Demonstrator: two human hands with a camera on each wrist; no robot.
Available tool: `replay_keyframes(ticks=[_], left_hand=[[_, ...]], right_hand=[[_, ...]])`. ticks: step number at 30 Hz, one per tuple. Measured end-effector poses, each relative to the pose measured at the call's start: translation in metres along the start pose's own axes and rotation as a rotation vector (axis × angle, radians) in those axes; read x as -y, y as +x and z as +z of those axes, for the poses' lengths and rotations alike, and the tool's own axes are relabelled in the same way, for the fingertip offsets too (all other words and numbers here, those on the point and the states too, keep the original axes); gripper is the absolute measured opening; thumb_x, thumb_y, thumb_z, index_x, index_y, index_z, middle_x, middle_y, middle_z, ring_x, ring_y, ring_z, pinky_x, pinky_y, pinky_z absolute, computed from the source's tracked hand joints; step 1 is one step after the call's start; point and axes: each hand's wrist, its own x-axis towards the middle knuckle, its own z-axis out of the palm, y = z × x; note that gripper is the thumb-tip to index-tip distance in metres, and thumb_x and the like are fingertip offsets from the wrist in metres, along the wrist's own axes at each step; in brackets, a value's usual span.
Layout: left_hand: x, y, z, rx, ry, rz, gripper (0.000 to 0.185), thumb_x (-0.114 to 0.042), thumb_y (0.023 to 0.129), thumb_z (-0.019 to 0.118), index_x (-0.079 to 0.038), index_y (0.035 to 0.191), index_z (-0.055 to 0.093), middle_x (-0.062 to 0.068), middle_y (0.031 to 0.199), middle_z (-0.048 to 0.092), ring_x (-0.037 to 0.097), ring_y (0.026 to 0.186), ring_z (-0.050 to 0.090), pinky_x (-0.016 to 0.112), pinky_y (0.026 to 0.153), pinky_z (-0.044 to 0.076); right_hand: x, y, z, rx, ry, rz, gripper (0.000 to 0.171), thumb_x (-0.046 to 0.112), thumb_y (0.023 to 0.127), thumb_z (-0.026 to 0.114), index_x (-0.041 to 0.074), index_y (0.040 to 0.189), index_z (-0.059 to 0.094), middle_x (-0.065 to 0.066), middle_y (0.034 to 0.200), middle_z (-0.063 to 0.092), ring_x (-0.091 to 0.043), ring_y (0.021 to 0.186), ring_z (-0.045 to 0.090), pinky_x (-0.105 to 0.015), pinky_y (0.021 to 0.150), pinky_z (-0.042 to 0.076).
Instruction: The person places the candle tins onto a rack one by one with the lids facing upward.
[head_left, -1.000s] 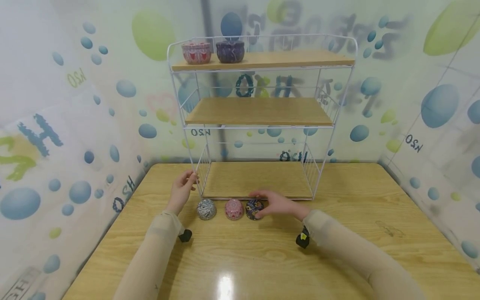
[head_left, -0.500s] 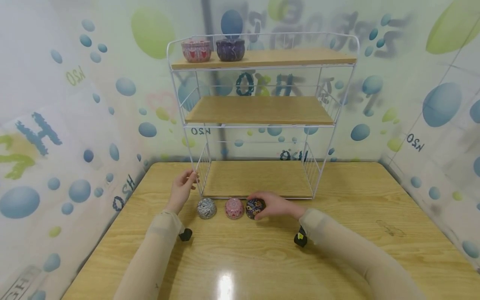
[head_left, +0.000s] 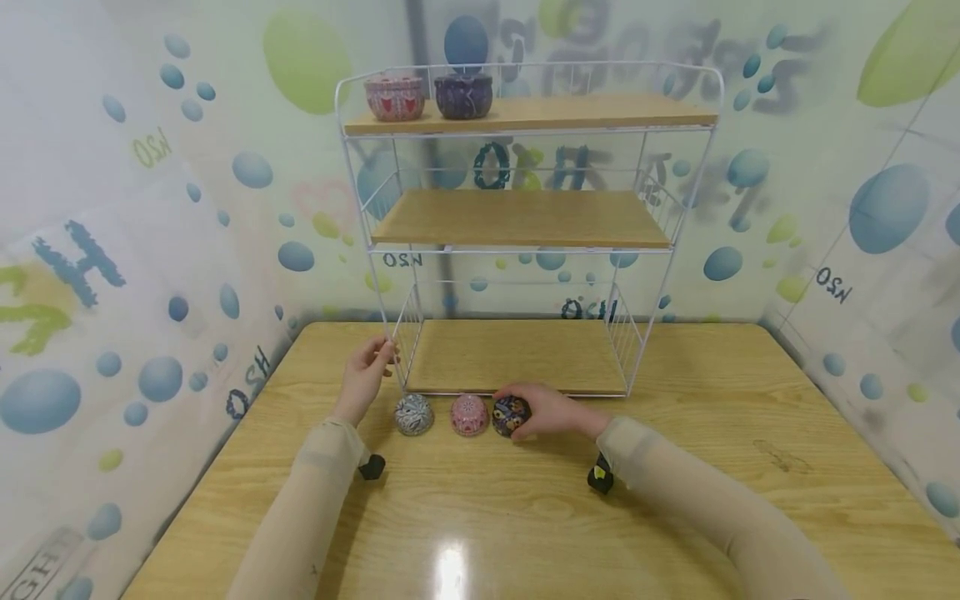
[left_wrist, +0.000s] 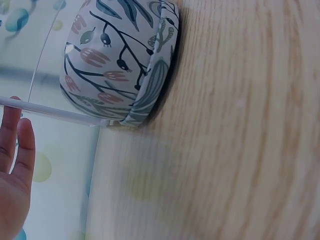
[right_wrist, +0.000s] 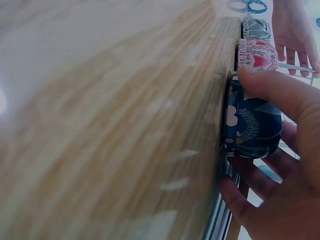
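Note:
Three small patterned tins stand in a row on the wooden table, in front of a white wire rack (head_left: pixel 390 275): a grey-white tin (head_left: pixel 414 414), a pink tin (head_left: pixel 469 414) and a dark blue tin (head_left: pixel 509 416). My right hand (head_left: pixel 519 408) grips the dark blue tin (right_wrist: pixel 252 122), thumb on top and fingers curled round its far side. My left hand (head_left: pixel 382 357) rests with straight fingers (left_wrist: pixel 15 145) against the rack's front left post (left_wrist: pixel 55 111). The grey-white tin (left_wrist: pixel 120 60) sits just beside that hand.
The rack has three wooden shelves. A pink tin (head_left: pixel 394 97) and a purple tin (head_left: pixel 462 95) stand at the left of the top shelf (head_left: pixel 585 112). The table (head_left: pixel 712 433) is enclosed by printed walls on three sides.
My right hand has drawn in from lying flat over the dark blue tin and now has its fingers wrapped round it. The left hand stays at the rack's post.

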Motion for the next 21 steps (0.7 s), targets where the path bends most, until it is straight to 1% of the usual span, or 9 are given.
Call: replay_keyframes(ticks=[1,6,10,14,18,21], left_hand=[[0.000,0.000,0.000,0.001,-0.001,-0.004,0.028,-0.015,0.103,0.050,0.007,0.118,0.058,0.032,0.110,0.058,0.024,0.091,0.060,0.030,0.072,0.053],[-0.001,0.000,0.000,-0.003,0.004,-0.014,0.029,-0.015,0.103,0.049,0.007,0.120,0.058,0.030,0.111,0.058,0.022,0.091,0.060,0.036,0.075,0.054],[-0.002,0.000,0.002,0.001,0.007,-0.011,0.028,-0.015,0.103,0.049,0.006,0.119,0.058,0.028,0.110,0.059,0.025,0.093,0.061,0.040,0.077,0.054],[-0.001,0.000,0.002,-0.002,0.001,-0.009,0.028,-0.014,0.103,0.049,0.006,0.119,0.059,0.027,0.109,0.059,0.030,0.093,0.060,0.038,0.075,0.054],[0.005,0.003,0.001,-0.010,-0.015,-0.003,0.027,-0.014,0.103,0.050,0.007,0.117,0.059,0.024,0.104,0.060,0.030,0.092,0.060,0.036,0.073,0.054],[0.017,0.007,-0.001,-0.015,-0.033,-0.008,0.025,-0.015,0.102,0.050,0.005,0.115,0.059,0.021,0.103,0.061,0.024,0.090,0.060,0.040,0.074,0.054]], right_hand=[[0.000,0.000,0.000,-0.001,0.002,0.002,0.069,0.013,0.075,0.083,0.012,0.137,0.052,-0.013,0.135,0.052,-0.030,0.119,0.052,-0.043,0.097,0.046],[0.000,0.000,0.000,-0.004,-0.003,0.009,0.068,0.014,0.076,0.084,0.012,0.136,0.053,-0.012,0.136,0.052,-0.029,0.120,0.051,-0.043,0.097,0.046],[0.000,-0.001,0.000,-0.007,-0.018,0.013,0.068,0.015,0.075,0.084,0.013,0.136,0.053,-0.011,0.135,0.052,-0.029,0.119,0.052,-0.043,0.097,0.046],[0.000,-0.001,0.000,-0.006,-0.026,0.010,0.068,0.016,0.075,0.084,0.013,0.136,0.054,-0.011,0.134,0.053,-0.028,0.118,0.053,-0.042,0.095,0.047],[-0.001,0.000,0.000,0.002,-0.030,0.005,0.068,0.016,0.075,0.084,0.014,0.136,0.054,-0.010,0.133,0.054,-0.026,0.117,0.054,-0.040,0.094,0.048],[-0.002,0.000,0.000,0.004,-0.039,0.003,0.068,0.017,0.075,0.084,0.014,0.136,0.054,-0.009,0.134,0.054,-0.026,0.117,0.053,-0.040,0.095,0.047]])
